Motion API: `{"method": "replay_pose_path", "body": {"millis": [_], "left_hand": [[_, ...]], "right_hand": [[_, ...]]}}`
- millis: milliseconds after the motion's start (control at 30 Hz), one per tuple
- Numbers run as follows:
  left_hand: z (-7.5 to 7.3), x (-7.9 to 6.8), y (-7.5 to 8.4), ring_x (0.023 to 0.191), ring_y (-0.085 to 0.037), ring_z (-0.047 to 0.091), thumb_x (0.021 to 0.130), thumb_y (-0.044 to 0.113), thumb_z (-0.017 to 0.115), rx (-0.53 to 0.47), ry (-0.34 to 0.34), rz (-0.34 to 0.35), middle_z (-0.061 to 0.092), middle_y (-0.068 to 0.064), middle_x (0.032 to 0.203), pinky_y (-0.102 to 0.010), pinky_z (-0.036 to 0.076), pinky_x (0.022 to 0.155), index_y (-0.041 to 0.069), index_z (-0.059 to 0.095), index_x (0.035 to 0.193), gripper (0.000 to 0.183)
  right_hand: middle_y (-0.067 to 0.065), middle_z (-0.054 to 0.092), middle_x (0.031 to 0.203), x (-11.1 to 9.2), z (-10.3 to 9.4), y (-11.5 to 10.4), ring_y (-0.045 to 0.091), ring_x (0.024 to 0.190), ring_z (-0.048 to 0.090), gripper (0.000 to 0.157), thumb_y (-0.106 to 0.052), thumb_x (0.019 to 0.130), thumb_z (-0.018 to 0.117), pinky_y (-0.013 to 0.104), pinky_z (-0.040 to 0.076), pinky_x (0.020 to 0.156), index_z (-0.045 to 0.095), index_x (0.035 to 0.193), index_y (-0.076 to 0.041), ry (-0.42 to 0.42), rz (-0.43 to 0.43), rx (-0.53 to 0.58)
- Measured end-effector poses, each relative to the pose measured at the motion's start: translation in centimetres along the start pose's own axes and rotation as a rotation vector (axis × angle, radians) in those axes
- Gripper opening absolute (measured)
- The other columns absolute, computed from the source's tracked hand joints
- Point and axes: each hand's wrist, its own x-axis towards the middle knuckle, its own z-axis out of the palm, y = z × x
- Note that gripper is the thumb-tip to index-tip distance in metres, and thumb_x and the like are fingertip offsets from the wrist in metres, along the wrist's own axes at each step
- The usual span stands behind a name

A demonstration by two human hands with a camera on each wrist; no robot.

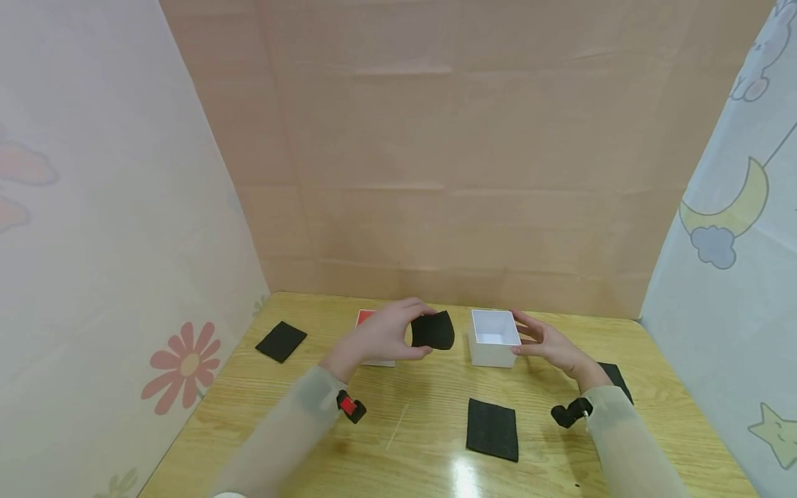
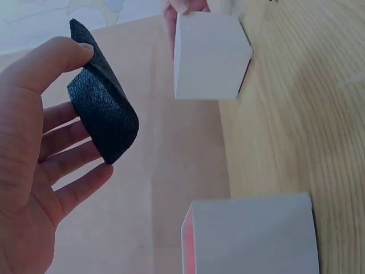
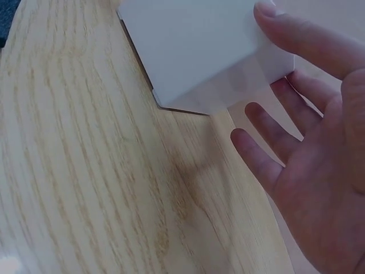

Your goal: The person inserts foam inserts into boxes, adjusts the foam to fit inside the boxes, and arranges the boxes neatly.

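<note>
My left hand [image 1: 387, 333] pinches a black square pad [image 1: 434, 332] between thumb and fingers, raised above the table. The pad bends in the left wrist view, where the thumb presses on its upper part. Partly hidden behind that hand is a white box with a red inside [image 1: 365, 315]. To the right, an open-topped white box [image 1: 492, 354] stands upright on the table, its inside white. My right hand [image 1: 553, 342] holds this box at its right side, thumb at the front and index finger toward the back; the other fingers [image 3: 256, 157] spread off the box.
Flat on the wooden table [image 1: 423, 415] lie more black pads: one pad at the far left [image 1: 281, 342], one pad front and centre [image 1: 492, 429], and one pad at the right [image 1: 616, 380], partly behind the right forearm. A brown backdrop [image 1: 461, 173] and patterned side panels enclose the table.
</note>
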Motion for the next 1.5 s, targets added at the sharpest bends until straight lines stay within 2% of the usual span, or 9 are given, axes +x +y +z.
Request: {"method": "replay_pose_path", "body": {"millis": [333, 633, 700, 800, 867, 933, 1200, 1333, 1500], "left_hand": [[2.6, 4.0, 1.6, 0.107, -0.009, 0.061, 0.089, 0.046, 0.083, 0.101, -0.053, -0.023, 0.064, 0.005, 0.133, -0.023, 0.054, 0.087, 0.015, 0.065, 0.142, 0.064], [4.5, 7.2, 2.5, 0.107, -0.009, 0.061, 0.090, 0.048, 0.081, 0.126, -0.121, -0.079, 0.063, 0.004, 0.132, -0.022, 0.054, 0.088, 0.015, 0.064, 0.143, 0.065], [4.8, 8.0, 2.7, 0.109, -0.008, 0.060, 0.091, 0.049, 0.080, 0.124, -0.127, -0.090, 0.063, 0.005, 0.133, -0.022, 0.054, 0.090, 0.016, 0.064, 0.143, 0.064], [5.0, 9.1, 3.3, 0.111, -0.008, 0.060, 0.091, 0.049, 0.079, 0.116, -0.128, -0.115, 0.063, 0.006, 0.134, -0.022, 0.053, 0.094, 0.017, 0.065, 0.143, 0.062], [5.1, 9.7, 3.7, 0.112, -0.009, 0.060, 0.092, 0.048, 0.080, 0.125, -0.126, -0.124, 0.063, 0.004, 0.135, -0.024, 0.053, 0.095, 0.017, 0.065, 0.143, 0.062], [5.3, 10.3, 4.1, 0.110, -0.009, 0.059, 0.092, 0.048, 0.080, 0.152, -0.124, -0.130, 0.063, 0.004, 0.134, -0.024, 0.054, 0.093, 0.017, 0.065, 0.142, 0.061], [6.8, 12.0, 5.3, 0.106, -0.009, 0.058, 0.091, 0.051, 0.080, 0.261, -0.124, -0.152, 0.062, 0.004, 0.129, -0.023, 0.054, 0.088, 0.018, 0.065, 0.141, 0.061], [7.3, 12.6, 5.7, 0.108, -0.010, 0.057, 0.092, 0.051, 0.080, 0.289, -0.125, -0.155, 0.061, 0.004, 0.131, -0.023, 0.053, 0.089, 0.018, 0.065, 0.142, 0.061], [8.0, 13.0, 5.9, 0.110, -0.009, 0.056, 0.092, 0.052, 0.080, 0.301, -0.138, -0.176, 0.060, 0.005, 0.132, -0.023, 0.052, 0.090, 0.020, 0.064, 0.143, 0.062]], "right_hand": [[0.028, 0.014, 0.175, 0.0, -0.2, -0.3, 0.060, 0.153, 0.024, 0.098, -0.018, 0.097, 0.079, 0.074, 0.034, 0.114, 0.016, 0.169, 0.001, -0.003, 0.004, -0.023], [0.031, 0.012, 0.174, 0.0, -0.5, -0.4, 0.061, 0.153, 0.022, 0.101, -0.014, 0.097, 0.080, 0.069, 0.036, 0.115, 0.013, 0.172, -0.004, -0.035, -0.026, -0.001], [0.030, 0.013, 0.174, -0.1, -0.5, -0.4, 0.061, 0.153, 0.022, 0.099, -0.014, 0.096, 0.080, 0.065, 0.040, 0.115, 0.015, 0.171, -0.002, -0.038, -0.022, 0.004], [0.030, 0.016, 0.174, 0.0, -0.5, -0.3, 0.061, 0.153, 0.024, 0.098, -0.013, 0.097, 0.080, 0.051, 0.048, 0.113, 0.016, 0.170, 0.000, -0.038, -0.020, 0.002], [0.030, 0.017, 0.173, 0.0, -0.5, -0.3, 0.060, 0.153, 0.026, 0.098, -0.013, 0.097, 0.080, 0.041, 0.051, 0.111, 0.017, 0.170, 0.000, -0.038, -0.017, -0.001], [0.028, 0.018, 0.174, 0.1, -0.5, -0.3, 0.058, 0.153, 0.028, 0.098, -0.014, 0.097, 0.081, 0.037, 0.052, 0.109, 0.018, 0.171, -0.002, -0.038, -0.011, -0.005], [0.025, 0.015, 0.175, 0.1, -0.4, -0.4, 0.057, 0.153, 0.029, 0.096, -0.018, 0.099, 0.079, 0.058, 0.049, 0.111, 0.018, 0.172, -0.008, -0.041, 0.002, -0.024], [0.026, 0.011, 0.176, 0.0, -0.4, -0.5, 0.057, 0.153, 0.028, 0.097, -0.018, 0.100, 0.078, 0.056, 0.049, 0.110, 0.015, 0.172, -0.006, -0.044, 0.005, -0.029], [0.027, 0.010, 0.176, 0.0, -0.3, -0.5, 0.056, 0.154, 0.027, 0.097, -0.017, 0.101, 0.077, 0.042, 0.052, 0.108, 0.012, 0.172, -0.004, -0.048, 0.015, -0.016]]}}
